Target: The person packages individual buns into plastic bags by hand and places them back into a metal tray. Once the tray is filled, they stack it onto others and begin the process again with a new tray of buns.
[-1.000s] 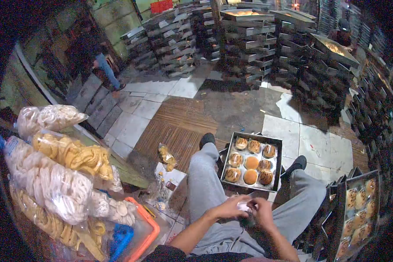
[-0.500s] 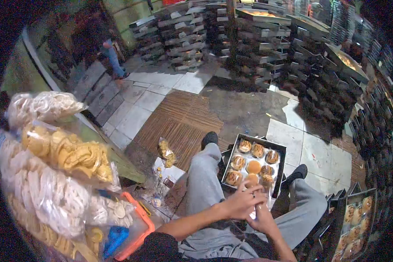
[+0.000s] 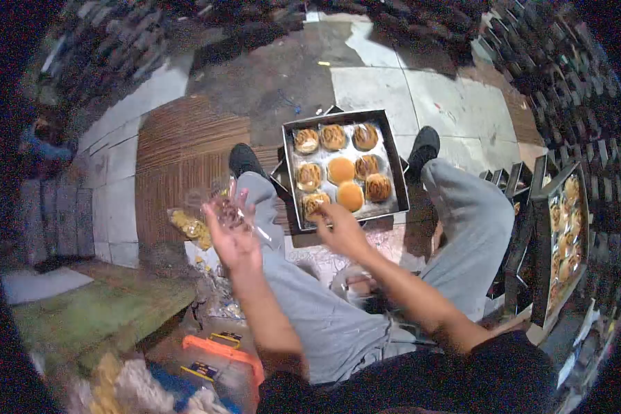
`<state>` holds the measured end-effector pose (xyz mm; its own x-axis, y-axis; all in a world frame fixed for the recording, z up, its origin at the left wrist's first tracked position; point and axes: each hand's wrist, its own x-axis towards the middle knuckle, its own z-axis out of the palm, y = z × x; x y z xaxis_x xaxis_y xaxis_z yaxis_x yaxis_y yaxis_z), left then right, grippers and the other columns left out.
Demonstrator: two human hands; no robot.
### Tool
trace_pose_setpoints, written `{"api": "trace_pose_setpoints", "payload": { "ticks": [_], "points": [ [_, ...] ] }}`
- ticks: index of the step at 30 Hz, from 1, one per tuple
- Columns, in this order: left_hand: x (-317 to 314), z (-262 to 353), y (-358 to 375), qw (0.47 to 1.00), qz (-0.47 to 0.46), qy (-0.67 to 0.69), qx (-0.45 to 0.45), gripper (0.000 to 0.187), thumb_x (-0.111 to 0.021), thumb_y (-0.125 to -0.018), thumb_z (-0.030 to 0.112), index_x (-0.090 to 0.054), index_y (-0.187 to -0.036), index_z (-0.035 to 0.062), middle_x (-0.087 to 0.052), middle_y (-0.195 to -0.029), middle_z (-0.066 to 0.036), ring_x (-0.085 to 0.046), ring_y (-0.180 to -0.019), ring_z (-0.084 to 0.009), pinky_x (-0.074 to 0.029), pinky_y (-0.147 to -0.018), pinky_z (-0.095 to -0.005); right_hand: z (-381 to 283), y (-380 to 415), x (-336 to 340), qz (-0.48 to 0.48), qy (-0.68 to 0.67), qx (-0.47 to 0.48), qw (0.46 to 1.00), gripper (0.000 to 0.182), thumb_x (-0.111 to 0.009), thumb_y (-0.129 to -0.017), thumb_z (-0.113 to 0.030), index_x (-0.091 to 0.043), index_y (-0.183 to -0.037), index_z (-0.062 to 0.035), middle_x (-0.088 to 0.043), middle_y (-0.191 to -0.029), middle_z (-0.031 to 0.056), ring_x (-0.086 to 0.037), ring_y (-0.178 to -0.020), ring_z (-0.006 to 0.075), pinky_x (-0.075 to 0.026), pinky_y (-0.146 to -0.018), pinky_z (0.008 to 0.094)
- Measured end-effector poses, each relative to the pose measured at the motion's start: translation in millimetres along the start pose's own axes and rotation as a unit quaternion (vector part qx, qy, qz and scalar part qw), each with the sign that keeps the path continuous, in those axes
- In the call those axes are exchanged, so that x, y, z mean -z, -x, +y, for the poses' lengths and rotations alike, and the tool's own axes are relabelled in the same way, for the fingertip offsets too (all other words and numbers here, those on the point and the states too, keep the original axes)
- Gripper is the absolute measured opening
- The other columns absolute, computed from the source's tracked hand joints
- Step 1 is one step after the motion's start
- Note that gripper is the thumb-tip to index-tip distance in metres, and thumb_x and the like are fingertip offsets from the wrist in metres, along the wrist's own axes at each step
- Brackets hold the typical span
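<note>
A dark square tray (image 3: pixel 290 181) between my feet holds several round buns, most topped with brown streaks and some plain golden. My right hand (image 3: pixel 343 233) reaches over its near edge, with bent fingers at the streaked bun (image 3: pixel 313 204) in the near left corner. The fingertips seem to touch that bun, though motion blur hides the exact contact. My left hand (image 3: pixel 233 231) is raised to the left of the tray, palm up. Clear plastic, apparently a bag (image 3: pixel 254 228), lies across its blurred fingers; whether anything is inside cannot be made out.
More filled bun trays (image 3: pixel 560 241) stand tilted at my right. A green bench (image 3: pixel 110 303) is at lower left, near an orange-rimmed container (image 3: pixel 217 346). A bag of yellow pieces (image 3: pixel 192 229) lies on the floor by my left leg. Dark tray stacks (image 3: pixel 538 90) line the far side.
My hands were together over the near part of the tray and have separated. The left moved left with clear plastic; the right went to the near left bun. The view has tilted down.
</note>
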<state>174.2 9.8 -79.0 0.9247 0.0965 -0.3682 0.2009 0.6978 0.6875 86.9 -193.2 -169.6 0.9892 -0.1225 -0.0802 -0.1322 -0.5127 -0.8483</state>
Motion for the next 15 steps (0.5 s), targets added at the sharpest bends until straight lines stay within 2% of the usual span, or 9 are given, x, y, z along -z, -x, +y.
{"api": "trace_pose_setpoints", "payload": {
  "ticks": [1, 3, 4, 6, 9, 10, 12, 14, 15],
  "points": [
    [9.5, 0.2, -3.9, 0.998, -0.008, 0.046, 0.035, 0.046, -0.051, -0.105, 0.044, -0.054, -0.134, 0.0083, -0.061, -0.137, -0.020, -0.063, -0.120, -0.0339, -0.059, -0.083, -0.0424, 50.2, -18.4, -13.4, -0.021, 0.014, -0.099, 0.995, 0.029, -0.062, -0.090, -0.015, -0.065, -0.115, 0.0016, -0.069, -0.110, 0.0222, -0.068, -0.106, 0.0362, -0.053, -0.092, 0.0436],
    [-2.7, 3.9, 1.8, 0.998, 0.012, 0.041, 0.044, 0.049, -0.046, -0.107, 0.042, -0.049, -0.139, 0.0051, -0.054, -0.143, -0.025, -0.059, -0.125, -0.0382, -0.061, -0.086, -0.0487, 165.2, -40.7, -46.8, 0.044, 0.042, -0.175, 0.983, 0.034, -0.061, -0.093, -0.021, -0.062, -0.116, 0.0040, -0.065, -0.113, 0.0266, -0.064, -0.108, 0.0414, -0.051, -0.094, 0.0481],
    [-2.1, 0.5, 1.2, 0.998, -0.028, 0.044, 0.028, 0.051, -0.044, -0.107, 0.042, -0.048, -0.140, 0.0041, -0.049, -0.146, -0.027, -0.058, -0.126, -0.0406, -0.061, -0.087, -0.0500, 182.9, -47.1, -48.8, 0.040, 0.041, -0.182, 0.982, 0.034, -0.061, -0.093, -0.021, -0.062, -0.116, 0.0040, -0.065, -0.113, 0.0266, -0.064, -0.108, 0.0414, -0.051, -0.094, 0.0481],
    [-4.9, -1.3, -2.4, 0.998, -0.062, 0.016, 0.025, 0.058, -0.038, -0.108, 0.045, -0.043, -0.147, 0.0028, -0.035, -0.155, -0.031, -0.055, -0.127, -0.0459, -0.061, -0.089, -0.0517, 209.7, -55.7, -53.9, 0.081, 0.191, -0.241, 0.948, 0.042, -0.060, -0.094, -0.029, -0.059, -0.117, 0.0061, -0.059, -0.116, 0.0316, -0.059, -0.108, 0.0474, -0.047, -0.095, 0.0534],
    [-16.6, -4.6, -8.7, 0.996, -0.073, -0.028, 0.046, 0.058, -0.035, -0.107, 0.051, -0.045, -0.143, 0.0065, -0.043, -0.152, -0.029, -0.060, -0.121, -0.0371, -0.060, -0.086, -0.0418, 241.6, -65.8, -69.2, 0.079, 0.227, -0.303, 0.922, 0.051, -0.055, -0.095, -0.038, -0.056, -0.118, 0.0073, -0.052, -0.121, 0.0358, -0.053, -0.110, 0.0522, -0.044, -0.097, 0.0565],
    [-15.1, -6.8, -11.6, 0.994, -0.088, -0.017, 0.058, 0.062, -0.033, -0.107, 0.054, -0.042, -0.147, 0.0068, -0.041, -0.153, -0.029, -0.062, -0.120, -0.0361, -0.062, -0.082, -0.0395, 242.6, -72.1, -72.8, 0.098, 0.279, -0.293, 0.909, 0.054, -0.052, -0.095, -0.041, -0.056, -0.118, 0.0077, -0.059, -0.113, 0.0327, -0.058, -0.105, 0.0498, -0.046, -0.093, 0.0571],
    [-7.7, -9.2, -22.0, 0.989, -0.126, -0.012, 0.081, 0.064, -0.033, -0.106, 0.054, -0.040, -0.149, 0.0065, -0.042, -0.152, -0.030, -0.062, -0.119, -0.0356, -0.062, -0.081, -0.0388, 233.3, -84.3, -61.7, 0.090, 0.217, -0.310, 0.921, 0.053, -0.055, -0.093, -0.041, -0.058, -0.114, 0.0079, -0.062, -0.108, 0.0320, -0.061, -0.101, 0.0492, -0.048, -0.089, 0.0560],
    [-3.4, -10.0, -27.7, 0.979, -0.175, -0.003, 0.107, 0.067, -0.035, -0.106, 0.055, -0.037, -0.151, 0.0057, -0.044, -0.150, -0.031, -0.064, -0.117, -0.0348, -0.062, -0.080, -0.0383, 266.8, -99.8, -68.8, 0.122, 0.082, -0.417, 0.897, 0.050, -0.065, -0.087, -0.041, -0.066, -0.098, 0.0078, -0.072, -0.091, 0.0267, -0.070, -0.085, 0.0419, -0.055, -0.077, 0.0492],
    [-3.9, -10.3, -29.8, 0.977, -0.185, -0.004, 0.110, 0.069, -0.036, -0.105, 0.055, -0.036, -0.152, 0.0053, -0.045, -0.149, -0.030, -0.064, -0.117, -0.0345, -0.062, -0.081, -0.0384, 299.4, -98.1, -87.8, 0.120, 0.079, -0.416, 0.898, 0.050, -0.065, -0.087, -0.041, -0.066, -0.098, 0.0078, -0.072, -0.091, 0.0267, -0.070, -0.085, 0.0419, -0.055, -0.077, 0.0492]
  ]
}}
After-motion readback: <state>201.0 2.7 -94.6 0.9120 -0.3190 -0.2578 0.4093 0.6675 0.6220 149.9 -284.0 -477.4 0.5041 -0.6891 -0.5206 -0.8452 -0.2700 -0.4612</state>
